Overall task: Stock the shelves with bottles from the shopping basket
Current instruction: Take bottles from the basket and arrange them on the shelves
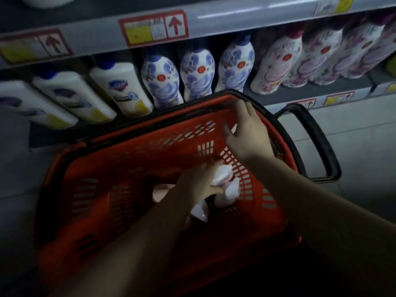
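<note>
Basket: red plastic, pale bottles inside.
Left grip: I clasp a white bottle.
Right grip: released, at my basket's rim.

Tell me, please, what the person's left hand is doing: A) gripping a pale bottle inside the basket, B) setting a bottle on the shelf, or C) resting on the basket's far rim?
A: the left hand curls round a pale bottle inside the red shopping basket; the right hand is at the far rim.
</note>
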